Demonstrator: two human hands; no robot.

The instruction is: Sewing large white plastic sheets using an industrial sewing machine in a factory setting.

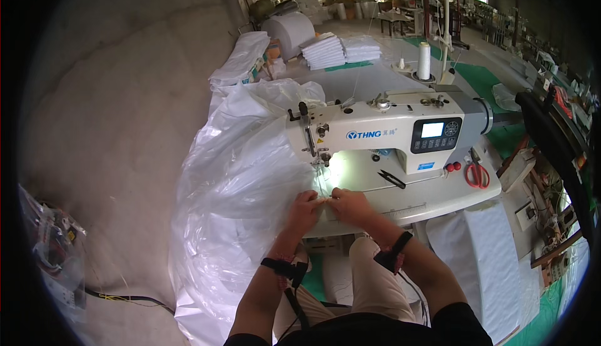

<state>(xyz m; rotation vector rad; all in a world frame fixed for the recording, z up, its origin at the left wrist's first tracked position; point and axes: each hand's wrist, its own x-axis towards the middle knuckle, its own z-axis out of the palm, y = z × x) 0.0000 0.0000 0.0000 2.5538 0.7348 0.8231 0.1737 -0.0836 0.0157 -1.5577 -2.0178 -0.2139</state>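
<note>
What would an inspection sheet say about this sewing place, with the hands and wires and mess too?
Surface: pale sewing table, brightly lit near the stitching spot.
Job's things: white sewing machine, screen lit; shiny white sheeting drapes down at its left.
Clutter: black thread snips, red-handled scissors and two red round things on the table.
Hands: left hand and right hand close together near the stitching spot; what they pinch is unclear.
Cables: black cable at lower left.
Surroundings: large white roll and folded white stacks behind the machine.

Plastic sheeting (238, 170) lies left of the left hand (305, 209); ahead, the sewing machine (375, 127) stands on the tabletop (447, 194); snips (392, 179), then scissors (477, 175), lie ahead-right of the right hand (349, 207).
</note>
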